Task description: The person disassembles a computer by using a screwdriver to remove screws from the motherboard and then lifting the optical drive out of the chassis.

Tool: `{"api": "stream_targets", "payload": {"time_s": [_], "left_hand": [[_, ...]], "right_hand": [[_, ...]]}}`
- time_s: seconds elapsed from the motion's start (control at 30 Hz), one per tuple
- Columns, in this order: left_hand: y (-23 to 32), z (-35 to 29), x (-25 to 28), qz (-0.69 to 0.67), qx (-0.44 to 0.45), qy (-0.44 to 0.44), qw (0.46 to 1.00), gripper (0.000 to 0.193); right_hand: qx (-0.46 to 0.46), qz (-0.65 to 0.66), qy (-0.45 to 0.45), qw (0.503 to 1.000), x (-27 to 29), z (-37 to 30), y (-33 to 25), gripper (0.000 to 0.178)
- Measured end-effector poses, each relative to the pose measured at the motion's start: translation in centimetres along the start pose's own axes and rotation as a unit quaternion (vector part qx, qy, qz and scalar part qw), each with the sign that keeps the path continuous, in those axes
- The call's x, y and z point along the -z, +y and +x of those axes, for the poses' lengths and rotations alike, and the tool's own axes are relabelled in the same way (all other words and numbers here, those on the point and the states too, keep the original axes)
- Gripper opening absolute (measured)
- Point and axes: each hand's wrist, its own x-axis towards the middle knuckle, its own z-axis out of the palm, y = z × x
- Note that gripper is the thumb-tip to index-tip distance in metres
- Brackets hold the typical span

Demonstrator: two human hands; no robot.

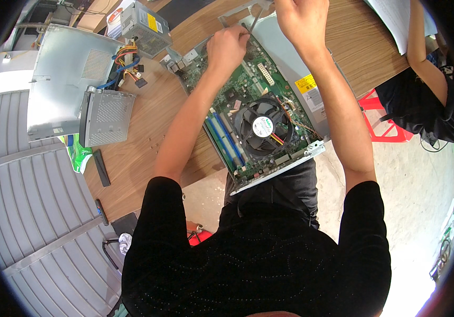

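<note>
Motherboard [244, 89] is green, its fan [263, 127] black.

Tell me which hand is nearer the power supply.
Left. The left hand is at the circuit board, right of the power supply; the right hand is farther right.

I am working with two hands [227, 48] [304, 22], one circuit board [249, 89] and one fan [263, 127]; one power supply [143, 30] is standing far left.
</note>
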Motion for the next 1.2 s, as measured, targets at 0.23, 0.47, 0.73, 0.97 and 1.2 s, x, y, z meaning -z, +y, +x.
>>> {"api": "stream_targets", "payload": {"time_s": [0.23, 0.47, 0.73, 0.97, 1.2], "left_hand": [[-0.05, 0.0, -0.04, -0.002, -0.001, -0.003, 1.0, 0.018], [-0.13, -0.01, -0.11, -0.002, -0.009, 0.008, 1.0, 0.019], [-0.15, -0.03, -0.01, -0.001, -0.018, 0.008, 1.0, 0.019], [-0.11, -0.04, 0.04, -0.002, -0.017, 0.006, 1.0, 0.017], [-0.22, 0.03, -0.08, -0.003, -0.017, 0.002, 1.0, 0.017]], "right_hand": [[0.005, 0.016, 0.011, 1.0, -0.06, 0.03, 0.36, 0.031], [-0.001, 0.034, 0.016, 0.999, -0.11, 0.05, 0.36, 0.031], [-0.001, -0.008, 0.013, 1.0, -0.02, 0.07, 0.27, 0.028], [-0.011, 0.012, 0.025, 1.0, -0.04, 0.2, 0.27, 0.027], [-0.007, -0.026, 0.054, 0.998, 0.04, 0.44, 0.55, 0.03]]}}
